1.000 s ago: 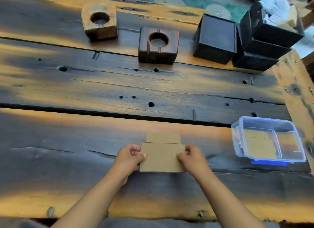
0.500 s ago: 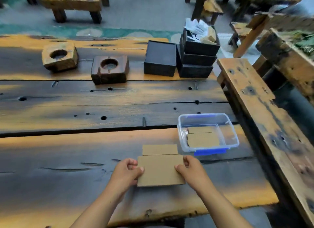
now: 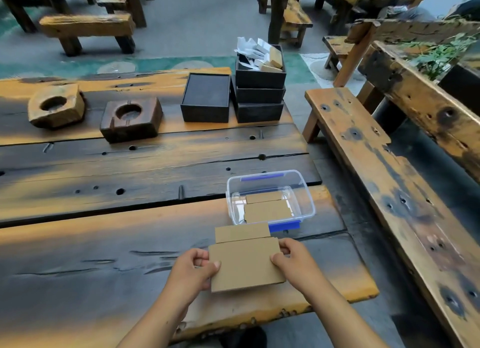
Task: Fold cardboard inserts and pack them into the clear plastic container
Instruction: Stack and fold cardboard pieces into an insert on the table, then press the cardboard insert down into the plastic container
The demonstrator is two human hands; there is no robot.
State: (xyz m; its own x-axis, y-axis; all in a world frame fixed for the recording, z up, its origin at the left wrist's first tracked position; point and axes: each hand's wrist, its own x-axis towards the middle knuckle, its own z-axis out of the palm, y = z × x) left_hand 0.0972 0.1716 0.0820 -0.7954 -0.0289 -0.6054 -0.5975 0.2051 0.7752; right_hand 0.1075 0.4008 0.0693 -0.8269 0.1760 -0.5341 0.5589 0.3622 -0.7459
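Observation:
A brown folded cardboard insert (image 3: 245,262) lies flat near the table's front edge, its narrower flap pointing away from me. My left hand (image 3: 192,271) pinches its left edge and my right hand (image 3: 294,263) pinches its right edge. Just beyond it, toward the right, stands the clear plastic container (image 3: 307,191) with blue clips. Another folded cardboard insert (image 3: 267,210) lies flat inside it.
At the back of the dark wooden table (image 3: 104,243) sit two wooden blocks with round holes (image 3: 55,106) (image 3: 131,119), a black box (image 3: 206,98) and stacked black boxes (image 3: 259,95) holding paper and cardboard. A wooden bench (image 3: 389,178) runs along the right.
The camera view has swung up and to the right, bringing the bench and floor into sight. Both hands keep the same grip on the insert, which stays beside the container.

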